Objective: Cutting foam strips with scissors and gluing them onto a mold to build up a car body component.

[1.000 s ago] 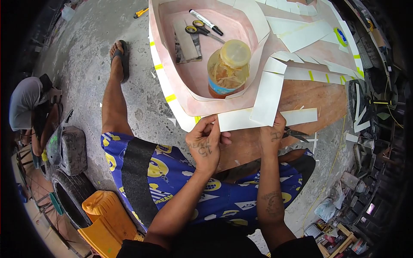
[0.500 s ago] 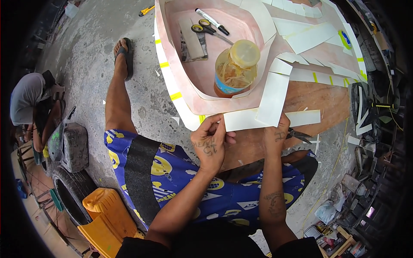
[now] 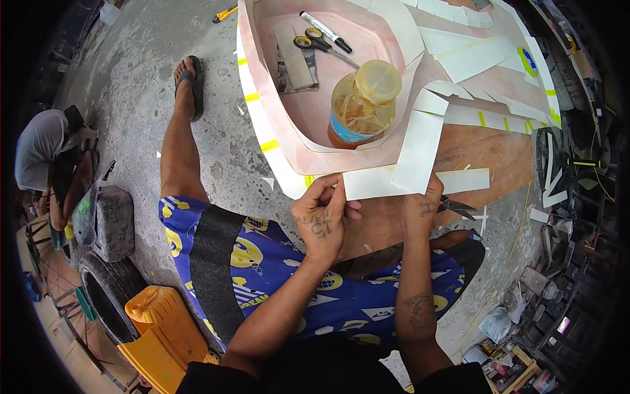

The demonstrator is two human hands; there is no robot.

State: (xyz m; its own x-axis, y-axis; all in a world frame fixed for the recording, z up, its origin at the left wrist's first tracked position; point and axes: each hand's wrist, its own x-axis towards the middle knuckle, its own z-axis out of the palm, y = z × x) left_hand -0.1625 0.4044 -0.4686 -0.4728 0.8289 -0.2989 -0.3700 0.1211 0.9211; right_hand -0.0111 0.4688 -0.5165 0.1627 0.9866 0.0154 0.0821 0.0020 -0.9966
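Observation:
My left hand point(image 3: 321, 220) pinches the left end of a white card strip point(image 3: 369, 183) between thumb and fingers. That strip runs along the near edge of a pinkish moulded shell point(image 3: 289, 148). At its other end my right hand point(image 3: 422, 205) is closed on the card from below, its fingertips partly hidden. A second white card strip point(image 3: 420, 144) stands upright there, overlapping the first and bent at its top. Inside the shell are a jar point(image 3: 365, 108) with a cloudy yellow lid and amber contents, yellow-and-black scissors point(image 3: 316, 42) and a marker pen point(image 3: 326, 31).
Beside my right hand lies a dark pointed tool point(image 3: 457, 208) near a brown board point(image 3: 482, 148). A yellow cutter point(image 3: 225, 14) is on the floor. At left are an orange jerrycan point(image 3: 167, 322), a tyre point(image 3: 111, 289) and a bent-over person point(image 3: 49, 157). Clutter lines the right.
The shell and the things in it have shifted very slightly to the right. Both hands keep the same grip on the card.

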